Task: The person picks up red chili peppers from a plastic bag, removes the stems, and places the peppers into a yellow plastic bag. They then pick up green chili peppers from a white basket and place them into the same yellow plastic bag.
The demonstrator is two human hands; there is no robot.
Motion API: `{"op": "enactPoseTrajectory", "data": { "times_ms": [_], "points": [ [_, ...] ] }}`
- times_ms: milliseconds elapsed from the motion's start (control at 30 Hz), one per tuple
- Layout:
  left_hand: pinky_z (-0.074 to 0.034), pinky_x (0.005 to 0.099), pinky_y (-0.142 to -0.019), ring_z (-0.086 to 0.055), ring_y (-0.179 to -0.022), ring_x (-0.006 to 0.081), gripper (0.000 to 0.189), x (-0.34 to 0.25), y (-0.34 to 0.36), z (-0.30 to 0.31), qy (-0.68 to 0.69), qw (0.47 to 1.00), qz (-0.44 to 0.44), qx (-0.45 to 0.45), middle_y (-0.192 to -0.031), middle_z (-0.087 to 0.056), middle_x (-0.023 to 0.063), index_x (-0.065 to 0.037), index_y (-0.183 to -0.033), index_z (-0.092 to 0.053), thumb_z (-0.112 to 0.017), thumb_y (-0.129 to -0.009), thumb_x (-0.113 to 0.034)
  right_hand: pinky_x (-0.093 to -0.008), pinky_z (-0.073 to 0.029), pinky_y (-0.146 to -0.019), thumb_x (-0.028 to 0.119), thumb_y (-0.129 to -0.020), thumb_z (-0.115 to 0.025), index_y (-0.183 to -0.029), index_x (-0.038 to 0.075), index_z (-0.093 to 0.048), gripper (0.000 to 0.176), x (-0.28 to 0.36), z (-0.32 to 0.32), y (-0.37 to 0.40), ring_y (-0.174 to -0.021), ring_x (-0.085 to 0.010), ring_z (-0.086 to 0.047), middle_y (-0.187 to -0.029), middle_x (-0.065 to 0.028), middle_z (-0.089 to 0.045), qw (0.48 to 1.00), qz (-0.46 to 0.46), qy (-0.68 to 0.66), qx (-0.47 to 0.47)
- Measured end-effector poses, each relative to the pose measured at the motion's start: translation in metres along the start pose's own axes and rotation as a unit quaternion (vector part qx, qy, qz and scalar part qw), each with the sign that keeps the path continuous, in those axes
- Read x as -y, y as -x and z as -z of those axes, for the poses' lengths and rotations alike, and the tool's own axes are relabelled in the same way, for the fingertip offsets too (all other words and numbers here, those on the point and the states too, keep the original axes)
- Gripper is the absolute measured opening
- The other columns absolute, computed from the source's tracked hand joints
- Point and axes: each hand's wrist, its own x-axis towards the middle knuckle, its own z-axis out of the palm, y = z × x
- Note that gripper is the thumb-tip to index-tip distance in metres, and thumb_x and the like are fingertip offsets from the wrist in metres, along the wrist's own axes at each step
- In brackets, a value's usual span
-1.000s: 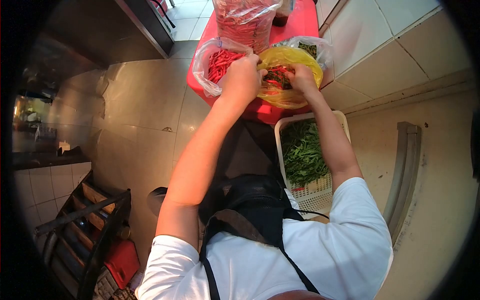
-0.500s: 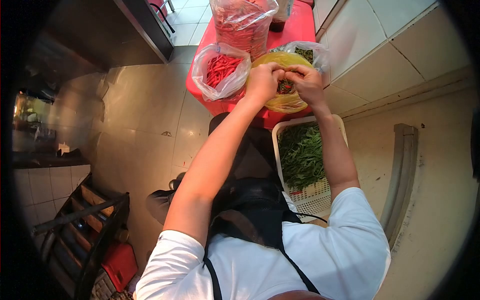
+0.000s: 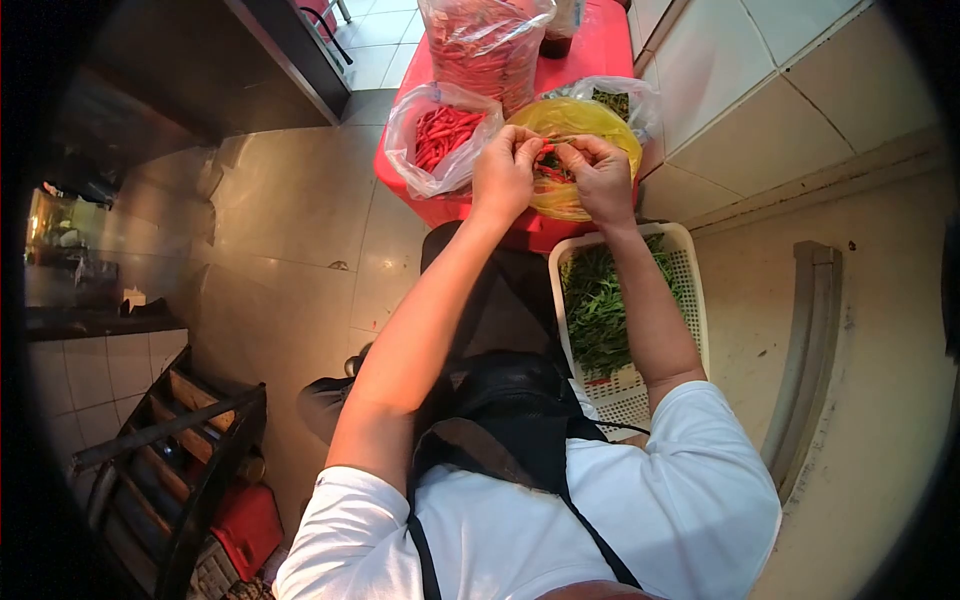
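My left hand (image 3: pixel 503 178) pinches a red chili pepper (image 3: pixel 546 149) between thumb and fingertips. Close on its right, my right hand (image 3: pixel 603 180) has its thumb and fingers pressed together at the same pepper. Both hands are over a yellow plastic bag (image 3: pixel 557 206) that stands open, with red and dark green bits inside, partly hidden by my fingers. Left of it, an open clear bag (image 3: pixel 402 150) holds many red chilies (image 3: pixel 445 136). A taller clear bag (image 3: pixel 470 45) full of reddish chilies stands behind.
The bags rest on a red box-like surface (image 3: pixel 590 50). Behind the yellow bag is a clear bag of green pieces (image 3: pixel 612 102). A white basket (image 3: pixel 690 275) of green leaves (image 3: pixel 600 305) stands below my right forearm. A tiled wall (image 3: pixel 780 110) runs along the right.
My hands have moved slightly left and down, and a red chili now shows between the fingertips. More of the yellow bag's opening is visible.
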Motion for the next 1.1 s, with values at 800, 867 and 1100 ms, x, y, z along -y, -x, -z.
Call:
{"op": "enactPoseTrajectory", "data": {
  "times_ms": [800, 867, 1100],
  "points": [
    [-0.046, 0.0243, -0.064, -0.055, -0.069, 0.0075, 0.018, -0.027, 0.052, 0.069, 0.041, 0.981, 0.073, 0.175, -0.080, -0.065, 0.0012, 0.001, -0.096, -0.065, -0.061, -0.097, -0.016, -0.0205, -0.044, -0.065, 0.012, -0.091, -0.068, -0.097, 0.001, -0.068, 0.012, 0.042, -0.008, 0.040, -0.071, -0.0033, -0.054, -0.081, 0.0004, -0.063, 0.947, -0.192, -0.187, 0.176],
    [-0.049, 0.0281, -0.064, -0.062, -0.069, 0.0109, 0.017, -0.023, 0.060, 0.076, 0.026, 0.982, 0.085, 0.166, -0.078, -0.069, 0.0066, 0.002, -0.092, -0.067, -0.064, -0.093, -0.014, -0.0205, -0.043, -0.064, 0.013, -0.092, -0.067, -0.096, 0.002, -0.068, 0.012, 0.025, -0.012, 0.048, -0.070, -0.0025, -0.052, -0.080, 0.0009, -0.062, 0.903, -0.241, -0.316, 0.161],
    [-0.052, 0.0352, -0.068, -0.069, -0.074, 0.0244, 0.010, -0.056, 0.028, 0.104, -0.205, 0.975, -0.088, 0.016, -0.080, -0.071, 0.0148, -0.002, -0.087, -0.070, -0.065, -0.088, -0.011, -0.0312, -0.052, -0.070, 0.016, -0.086, -0.070, -0.097, 0.001, -0.069, 0.018, 0.020, 0.055, -0.040, -0.076, -0.0182, -0.067, -0.083, -0.0078, -0.070, 0.958, 0.022, 0.277, -0.064]
  ]
}}
